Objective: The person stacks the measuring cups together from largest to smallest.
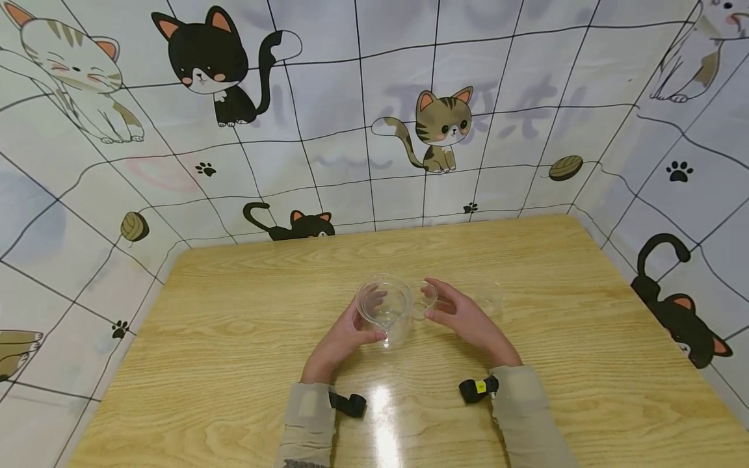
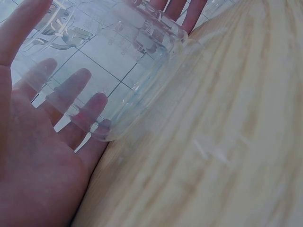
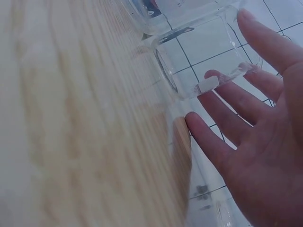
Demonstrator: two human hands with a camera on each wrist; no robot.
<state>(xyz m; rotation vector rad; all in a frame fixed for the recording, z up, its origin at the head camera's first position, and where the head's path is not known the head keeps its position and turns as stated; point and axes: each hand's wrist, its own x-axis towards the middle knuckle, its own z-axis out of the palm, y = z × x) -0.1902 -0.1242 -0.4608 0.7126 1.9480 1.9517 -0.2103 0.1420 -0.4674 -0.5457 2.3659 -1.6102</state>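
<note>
A wide clear beaker [image 1: 386,307] with a small pouring lip stands on the wooden table; faint printed marks show on its wall in the left wrist view. My left hand [image 1: 345,333] holds it from the left, thumb at the near side and fingers round the far side, seen through the glass. Just right of the beaker is a smaller clear cup [image 3: 203,54]. My right hand [image 1: 465,318] holds this cup from the right, thumb by its rim and fingertips against its side. The two vessels are close together; whether they touch, I cannot tell.
Another transparent vessel [image 1: 490,296], hard to make out, stands right of my right hand. The wooden table [image 1: 234,364] reaches to cloth walls [image 1: 328,97] printed with cats and a grid. Black straps [image 1: 351,404] are round both wrists.
</note>
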